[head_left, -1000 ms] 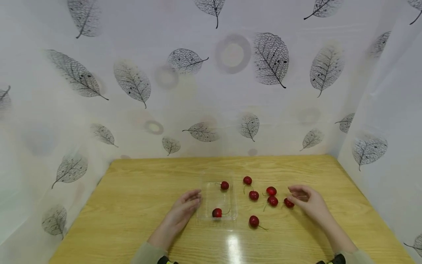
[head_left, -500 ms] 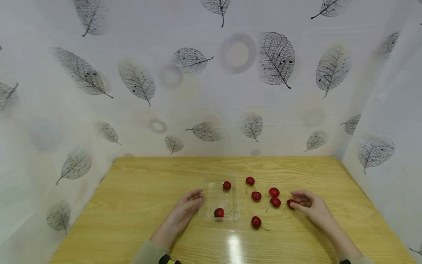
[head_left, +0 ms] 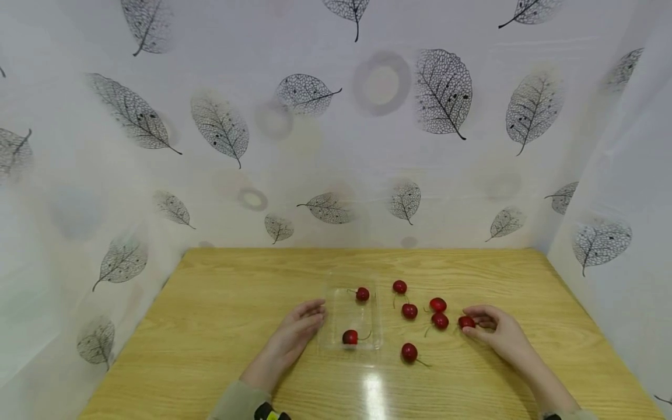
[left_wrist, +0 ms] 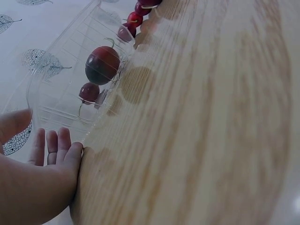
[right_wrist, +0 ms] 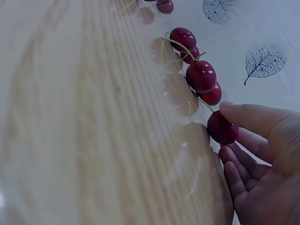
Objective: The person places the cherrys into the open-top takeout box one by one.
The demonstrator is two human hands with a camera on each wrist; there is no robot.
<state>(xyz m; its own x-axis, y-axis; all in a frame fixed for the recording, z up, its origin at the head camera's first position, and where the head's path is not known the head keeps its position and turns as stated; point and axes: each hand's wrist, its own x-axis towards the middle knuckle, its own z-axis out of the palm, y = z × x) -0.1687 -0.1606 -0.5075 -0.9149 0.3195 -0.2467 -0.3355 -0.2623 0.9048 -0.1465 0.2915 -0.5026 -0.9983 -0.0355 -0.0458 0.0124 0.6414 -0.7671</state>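
- Nearest, at the left, a pale sleeve point(head_left: 238, 402) rests over the table point(head_left: 220, 326), a dark strap point(head_left: 270, 413) at its cuff.
- The lone cherry point(head_left: 409, 352) lies loose to the right of the box's near end, its stem pointing right and nearer; it has not moved against the box over the last second.
- The left hand point(head_left: 294, 333) stays at the left side of the clear box point(head_left: 376, 324), thumb apart and fingers loose, gripping nothing; whether the fingertips touch the wall, I cannot tell. The box has kept its place beside them, so it seems steadied or simply guarded.
- Inside the box, the darker cherry point(head_left: 350, 337) lies at the near end.
- The right hand point(head_left: 499, 332) shows the main change: a second ago the thumb lay over the far side of the rightmost cherry point(head_left: 465, 322); now it has come round to its near right side. The right wrist view shows that cherry pinched between thumb and forefinger, the other fingers bent below. It appears to be at table level, so I judge this to be a grip just taken, with no carrying yet.
- Just left of it sit the front cherry point(head_left: 440, 321) and, touching or nearly so, the bright cherry point(head_left: 438, 304) behind; neither seems disturbed.
- Farther left, the middle cherry point(head_left: 409, 311) lies right of the box.
- The small cherry point(head_left: 363, 294) lies inside the box's far half.
- The farthest cherry point(head_left: 399, 287) lies outside, to the right. Two are boxed and six outside, the same count as a second ago.
- Beyond the table hangs a leaf-printed sheet point(head_left: 467, 192).
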